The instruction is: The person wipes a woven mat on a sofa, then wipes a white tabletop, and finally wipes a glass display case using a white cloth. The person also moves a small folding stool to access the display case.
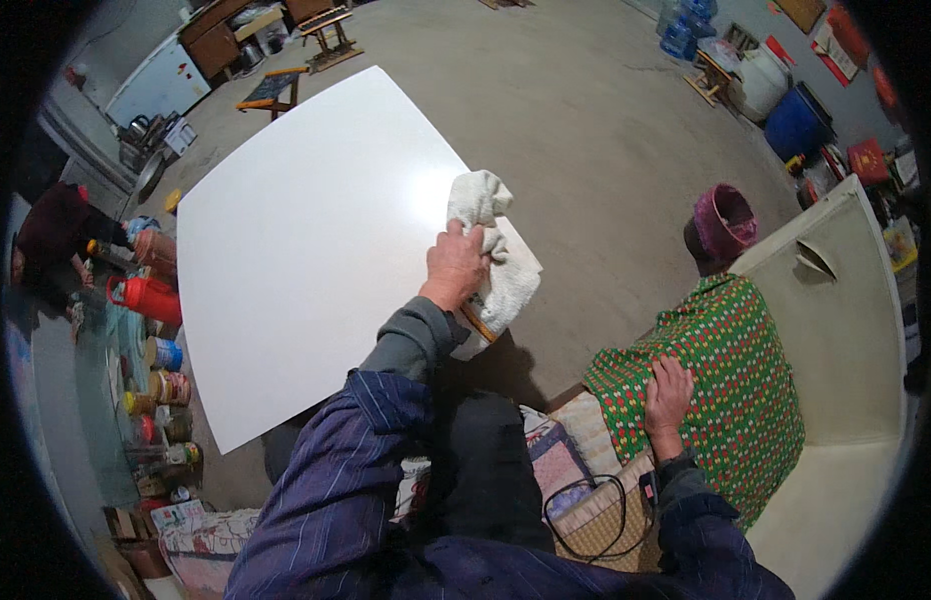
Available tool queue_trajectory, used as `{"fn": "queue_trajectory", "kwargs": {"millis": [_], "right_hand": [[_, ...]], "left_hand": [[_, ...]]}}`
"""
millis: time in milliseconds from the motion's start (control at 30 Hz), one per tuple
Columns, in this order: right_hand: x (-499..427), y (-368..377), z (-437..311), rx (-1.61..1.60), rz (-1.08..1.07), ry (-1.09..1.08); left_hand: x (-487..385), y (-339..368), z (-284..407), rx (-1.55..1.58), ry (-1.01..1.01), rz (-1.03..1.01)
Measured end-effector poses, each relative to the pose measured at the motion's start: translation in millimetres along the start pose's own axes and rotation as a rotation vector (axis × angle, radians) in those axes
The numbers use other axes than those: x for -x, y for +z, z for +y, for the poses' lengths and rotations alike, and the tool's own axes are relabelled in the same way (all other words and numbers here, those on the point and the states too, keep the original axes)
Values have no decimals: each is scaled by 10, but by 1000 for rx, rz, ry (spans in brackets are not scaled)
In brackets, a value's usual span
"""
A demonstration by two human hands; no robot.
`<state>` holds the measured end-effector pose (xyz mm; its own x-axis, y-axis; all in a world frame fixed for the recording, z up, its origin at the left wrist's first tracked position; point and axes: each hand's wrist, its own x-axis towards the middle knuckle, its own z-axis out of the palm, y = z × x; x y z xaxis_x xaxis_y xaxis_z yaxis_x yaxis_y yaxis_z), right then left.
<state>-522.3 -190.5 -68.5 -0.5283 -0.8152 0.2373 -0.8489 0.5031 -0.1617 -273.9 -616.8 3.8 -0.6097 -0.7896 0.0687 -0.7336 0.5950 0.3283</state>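
Observation:
My left hand (456, 266) lies on a bunched white cloth (514, 289) at the right edge of a large white board (308, 247). Its fingers press into the cloth, part of which hangs over the board's edge; a brown strip shows below it. My right hand (668, 401) rests flat on a green patterned cloth (735, 382) with red and white marks, fingers close together, gripping nothing. A black cable (623, 510) loops over a woven mat beside my right forearm.
Jars and a red thermos (147, 298) line the left side, where another person (53, 232) bends down. A folding stool (274, 90) stands beyond the board. A purple-lined bin (724, 217) and a cream padded panel (848, 322) are at right. Blue barrel (799, 124) farther back.

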Motion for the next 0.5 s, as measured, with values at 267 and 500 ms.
{"fn": "queue_trajectory", "kwargs": {"millis": [267, 500], "right_hand": [[30, 59, 78, 22, 37, -34], [43, 157, 167, 49, -16, -20]], "left_hand": [[466, -68, 140, -3, 30, -87], [586, 4, 280, 11, -32, -27]]}}
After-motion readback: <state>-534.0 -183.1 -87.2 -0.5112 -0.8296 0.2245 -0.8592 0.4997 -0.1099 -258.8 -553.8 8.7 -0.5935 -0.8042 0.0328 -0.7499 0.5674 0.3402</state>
